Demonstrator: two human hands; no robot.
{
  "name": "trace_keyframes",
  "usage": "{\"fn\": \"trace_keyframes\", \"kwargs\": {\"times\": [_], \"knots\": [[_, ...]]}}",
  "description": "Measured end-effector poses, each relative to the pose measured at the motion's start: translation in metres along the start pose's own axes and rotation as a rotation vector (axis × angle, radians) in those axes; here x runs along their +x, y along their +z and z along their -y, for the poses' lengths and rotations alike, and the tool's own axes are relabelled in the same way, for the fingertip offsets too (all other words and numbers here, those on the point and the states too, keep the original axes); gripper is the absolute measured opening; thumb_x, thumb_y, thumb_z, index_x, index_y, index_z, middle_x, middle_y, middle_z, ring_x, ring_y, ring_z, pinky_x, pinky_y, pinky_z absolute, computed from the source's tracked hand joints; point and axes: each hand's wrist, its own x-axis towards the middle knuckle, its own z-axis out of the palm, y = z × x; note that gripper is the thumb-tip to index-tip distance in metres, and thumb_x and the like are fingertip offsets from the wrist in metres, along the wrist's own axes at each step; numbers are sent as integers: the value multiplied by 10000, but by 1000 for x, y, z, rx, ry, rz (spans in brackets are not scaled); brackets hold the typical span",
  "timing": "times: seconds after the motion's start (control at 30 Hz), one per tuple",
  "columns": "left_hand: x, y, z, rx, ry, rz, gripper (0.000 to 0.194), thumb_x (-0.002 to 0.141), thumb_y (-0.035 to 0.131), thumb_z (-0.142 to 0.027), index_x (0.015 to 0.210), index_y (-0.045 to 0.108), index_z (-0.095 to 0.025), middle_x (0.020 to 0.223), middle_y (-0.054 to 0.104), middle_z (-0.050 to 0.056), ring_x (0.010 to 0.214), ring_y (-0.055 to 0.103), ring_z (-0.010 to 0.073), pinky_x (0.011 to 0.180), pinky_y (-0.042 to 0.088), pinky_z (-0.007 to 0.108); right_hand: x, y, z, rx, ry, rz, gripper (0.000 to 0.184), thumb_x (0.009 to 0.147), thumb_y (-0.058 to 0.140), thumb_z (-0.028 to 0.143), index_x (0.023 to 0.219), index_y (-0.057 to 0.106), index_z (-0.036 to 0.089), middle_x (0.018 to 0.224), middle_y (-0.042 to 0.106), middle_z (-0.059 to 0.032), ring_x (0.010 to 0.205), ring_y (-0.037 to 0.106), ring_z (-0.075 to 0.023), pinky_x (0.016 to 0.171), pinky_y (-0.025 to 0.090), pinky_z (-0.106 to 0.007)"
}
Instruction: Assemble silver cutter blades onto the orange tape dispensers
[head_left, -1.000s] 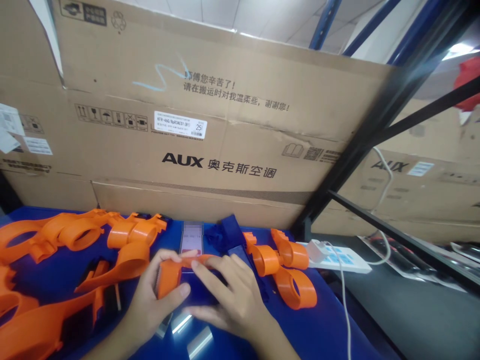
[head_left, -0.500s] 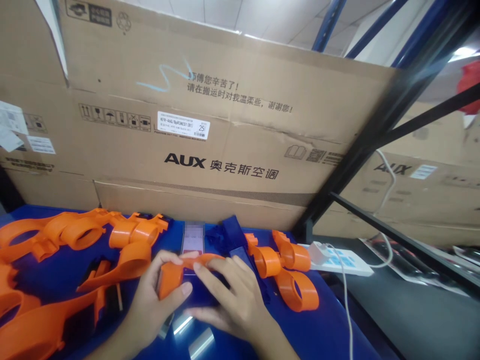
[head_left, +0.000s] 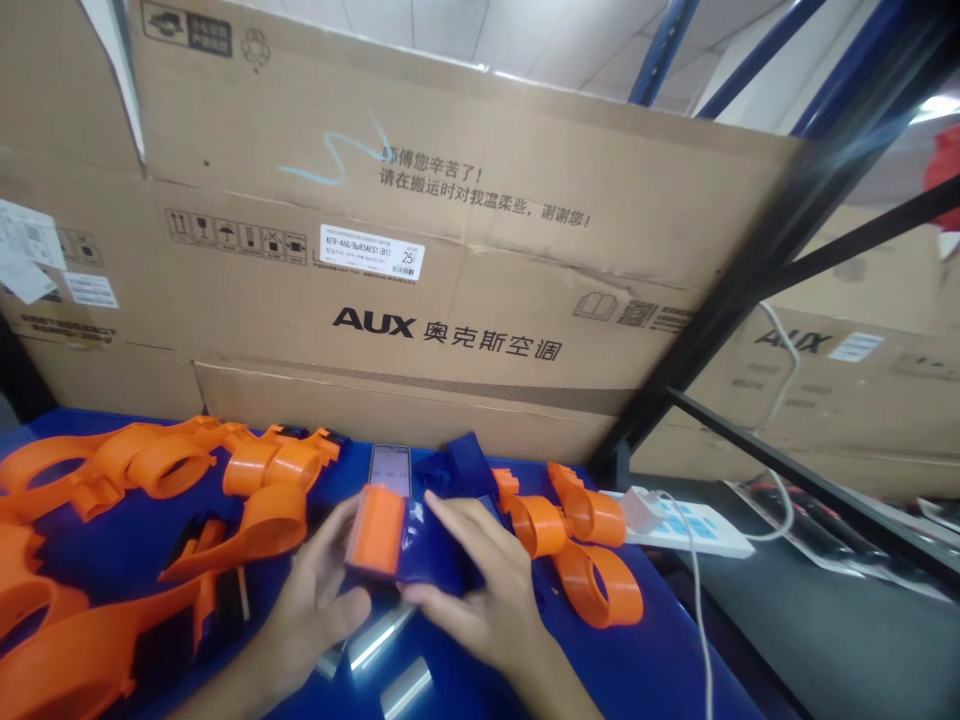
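Between my hands is a folded orange-and-blue band, its broad orange part [head_left: 379,530] facing me and its glossy dark blue part [head_left: 435,550] to the right. My left hand [head_left: 319,590] grips the orange side, fingers behind it and thumb in front, lower down. My right hand [head_left: 487,590] pinches the blue side, thumb at its lower edge and fingers along its top. A phone [head_left: 391,468] with a lit screen lies just beyond the band. Dark blue strap pieces [head_left: 461,465] lie behind my right hand.
Orange looped bands [head_left: 172,465] are spread over the left of the blue table [head_left: 442,690]; more orange loops [head_left: 600,585] lie right. A white power strip [head_left: 697,525] with a plugged-in charger sits by the black rack post. A large cardboard box [head_left: 450,250] walls off the back.
My hands have turned the band, so its orange face and blue part now show more fully. My right fingers have moved off the orange top onto the blue part. The view has shifted slightly.
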Motion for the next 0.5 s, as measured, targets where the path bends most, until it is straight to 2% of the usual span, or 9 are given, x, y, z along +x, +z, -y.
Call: {"fn": "trace_keyframes", "kwargs": {"times": [0.13,0.2,0.27,0.33,0.4,0.5], "knots": [[-4,5,-6,190,-49,132,863,796,843,-308,1558,436,-303,1564,531,132,1460,440,397,1207,344,517,4,6,-2,309,298,-119,431,973,613,539,1267,694,234,1123,766,-100,1008,731,-286,866,600,-393],[-7,6,-6,301,-73,187,929,813,831,-269,1604,348,-345,1621,461,107,1486,407,384,1226,319,513,4,13,-3,361,437,-190,405,1003,542,561,998,734,204,914,765,-78,869,722,-262,750,591,-349],[-9,6,-5,339,-107,223,983,826,822,-277,1631,265,-368,1664,393,90,1502,384,381,1226,326,511,2,21,-4,378,570,-230,521,1005,502,605,681,589,205,636,623,-22,625,608,-196,568,506,-288],[-10,6,0,329,-137,263,1033,830,820,-300,1646,191,-371,1689,344,90,1504,380,388,1221,337,523,0,28,-5,406,662,-236,586,1001,470,644,591,386,233,533,442,30,508,433,-142,475,386,-263],[-10,6,4,277,-133,301,1090,825,827,-319,1652,121,-377,1699,324,93,1494,398,391,1216,346,532,0,32,-7,413,663,-232,586,999,450,665,610,327,244,561,412,35,532,396,-140,488,365,-267],[-6,11,4,117,-114,310,1120,822,829,-363,1654,80,-373,1672,378,105,1477,429,385,1199,372,542,4,30,-9,314,564,-191,557,1024,433,626,631,380,234,673,496,-2,672,491,-179,595,420,-288]]}}
